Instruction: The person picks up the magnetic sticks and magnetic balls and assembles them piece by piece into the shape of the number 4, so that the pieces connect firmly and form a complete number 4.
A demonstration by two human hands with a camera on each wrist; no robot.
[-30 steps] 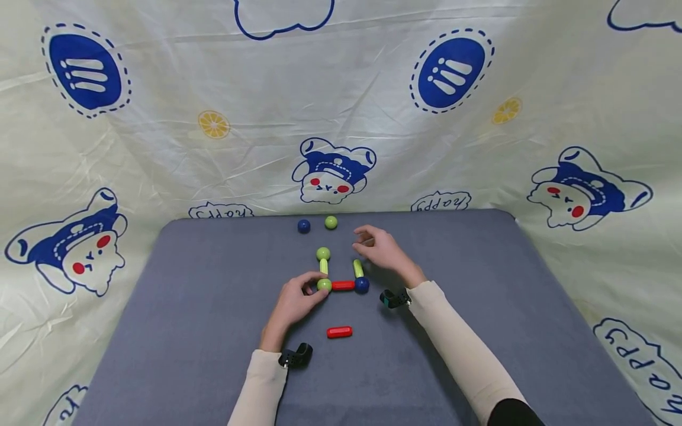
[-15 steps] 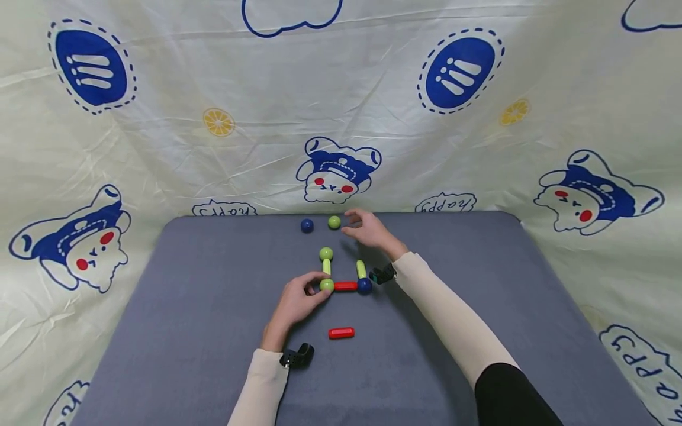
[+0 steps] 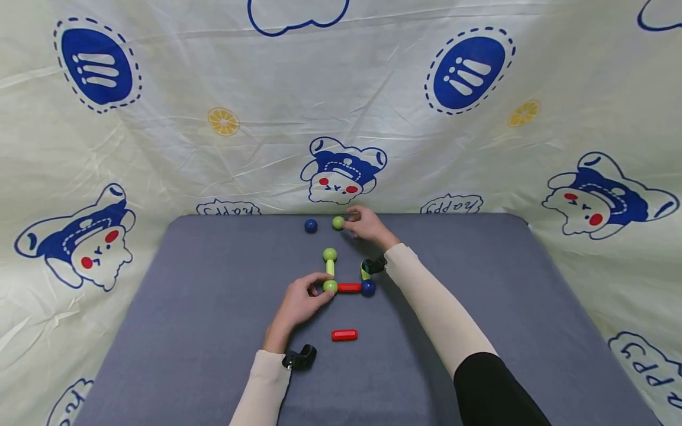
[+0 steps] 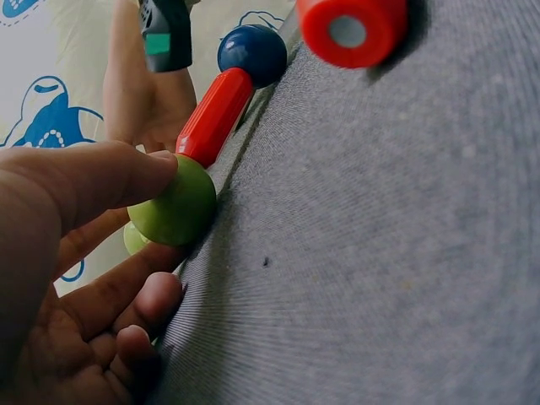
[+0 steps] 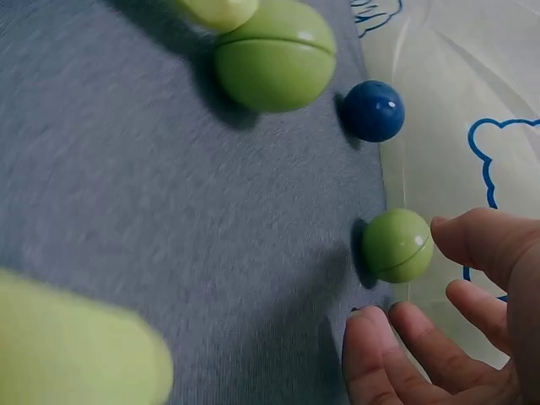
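My left hand (image 3: 301, 300) pinches a green ball (image 4: 181, 207) between thumb and fingers. That ball is joined to a red rod (image 3: 349, 287), which ends at a blue ball (image 3: 367, 288). A yellow-green rod (image 3: 330, 268) runs back from the held ball to another green ball (image 3: 330, 254). From the blue ball a second yellow-green rod (image 3: 364, 275) points back, partly hidden by the right wrist's strap. My right hand (image 3: 369, 227) is at a loose green ball (image 5: 397, 245), its thumb beside the ball and its fingers spread around it, not closed on it.
A loose blue ball (image 3: 311, 225) lies left of the loose green one near the far edge of the grey table (image 3: 224, 325). Nearer me lies a loose red rod (image 3: 344, 335). A printed cloth (image 3: 256, 165) hangs right behind the table.
My right hand has moved back and left from beside the joined pieces to the loose green ball. My left hand keeps its hold on the corner ball.
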